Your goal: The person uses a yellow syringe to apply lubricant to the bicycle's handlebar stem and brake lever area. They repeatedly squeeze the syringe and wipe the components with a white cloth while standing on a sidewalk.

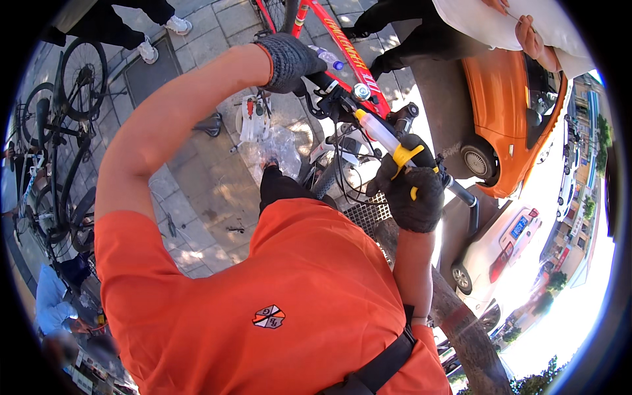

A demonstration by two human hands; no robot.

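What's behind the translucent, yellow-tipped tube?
Black bicycle handlebar parts and thin, looping black cables show around the tube; whatever lies directly behind it is covered.

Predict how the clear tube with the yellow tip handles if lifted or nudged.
Clear tube: probably stiff, since the barrel looks straight with no sag. Likely light for its size; it's slim and looks like see-through plastic. Round barrel might roll, though the yellow piece jutting out by the right hand could check that.
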